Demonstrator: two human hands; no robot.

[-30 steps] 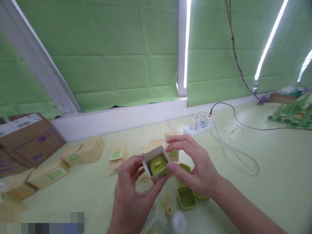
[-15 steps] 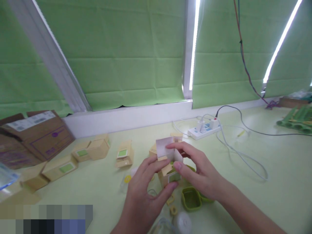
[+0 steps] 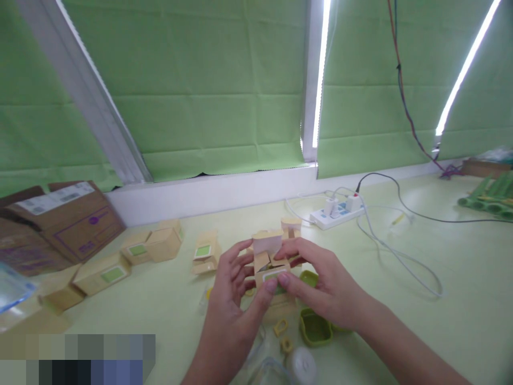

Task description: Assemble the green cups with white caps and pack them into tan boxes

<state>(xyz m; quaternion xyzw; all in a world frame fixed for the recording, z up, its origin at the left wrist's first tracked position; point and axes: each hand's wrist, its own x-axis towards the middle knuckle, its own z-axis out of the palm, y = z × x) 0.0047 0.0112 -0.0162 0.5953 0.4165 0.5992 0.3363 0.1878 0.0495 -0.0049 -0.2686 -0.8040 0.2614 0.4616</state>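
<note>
Tan boxes left; left hand clamped on small carton, mid-scene, far flap up; right hand clamped on its right side; green cup near right, power strip far right

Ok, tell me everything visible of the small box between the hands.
The small box looks like tan cardboard, pale inside, with a green label on its front. Its open end is up: the back flap stands and side flaps lean inward; what is inside can't be made out. The left hand and right hand hold it from both sides, both thumbs at its front.
</note>
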